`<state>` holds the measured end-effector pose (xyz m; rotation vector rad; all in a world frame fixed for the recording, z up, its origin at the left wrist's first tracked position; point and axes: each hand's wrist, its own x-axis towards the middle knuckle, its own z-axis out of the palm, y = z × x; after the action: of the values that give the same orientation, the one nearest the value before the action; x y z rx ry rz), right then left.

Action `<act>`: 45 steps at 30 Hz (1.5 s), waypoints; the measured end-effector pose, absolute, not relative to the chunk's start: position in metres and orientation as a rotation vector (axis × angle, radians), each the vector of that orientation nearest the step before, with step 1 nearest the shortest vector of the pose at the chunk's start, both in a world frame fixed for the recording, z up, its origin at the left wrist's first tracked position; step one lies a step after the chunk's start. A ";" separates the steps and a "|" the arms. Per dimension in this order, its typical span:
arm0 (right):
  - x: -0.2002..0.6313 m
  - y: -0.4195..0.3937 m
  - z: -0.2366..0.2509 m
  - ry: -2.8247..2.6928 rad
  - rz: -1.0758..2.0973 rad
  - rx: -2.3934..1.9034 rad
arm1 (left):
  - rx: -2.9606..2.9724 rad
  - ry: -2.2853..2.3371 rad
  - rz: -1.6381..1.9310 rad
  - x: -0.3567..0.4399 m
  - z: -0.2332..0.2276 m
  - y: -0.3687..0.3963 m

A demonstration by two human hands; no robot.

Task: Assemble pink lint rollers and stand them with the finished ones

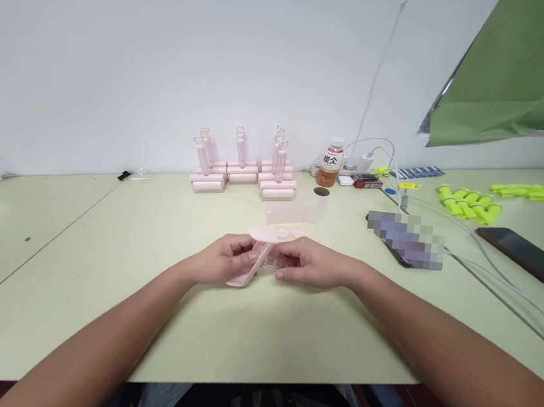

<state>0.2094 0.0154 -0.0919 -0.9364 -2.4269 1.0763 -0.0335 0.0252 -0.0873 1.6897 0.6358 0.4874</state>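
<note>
Pink plastic is what you hold: a long pink handle piece (252,260) sits between your two hands, just above the pale green table (98,289), near the middle of it. Your left hand (221,260) is closed around the lower part of the piece; the thumb lies on top and the other fingers (251,255) curl under, so the near end sticks out below them toward you. Your right hand (307,263) comes from the right side and pinches a small clear part (270,263) that touches the handle piece; thumb and forefinger are almost together, and the other fingers are folded. The wide far end of the piece rises above both hands.

Just behind the hands lie two small pink round caps (290,232) and a clear tube (295,211). Farther away, by the wall, stand finished pink rollers (244,169) and a drink bottle (331,162). Far right you have yellow-green parts (469,203) and a dark phone (529,258).
</note>
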 end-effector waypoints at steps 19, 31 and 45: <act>0.205 0.019 -0.100 -2.389 1.491 -0.728 | 1.660 0.566 0.456 -0.032 -0.096 0.023; 0.216 0.023 -0.090 -2.379 1.661 -0.908 | 1.605 0.443 0.451 -0.044 -0.082 0.023; 0.195 0.009 -0.106 -2.706 0.425 -1.433 | 1.729 1.228 0.795 -0.037 -0.089 0.046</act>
<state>0.1947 0.0088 -0.1062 -1.4333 -2.7058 0.4252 -0.0366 0.0463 -0.0892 1.7288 1.2284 0.7947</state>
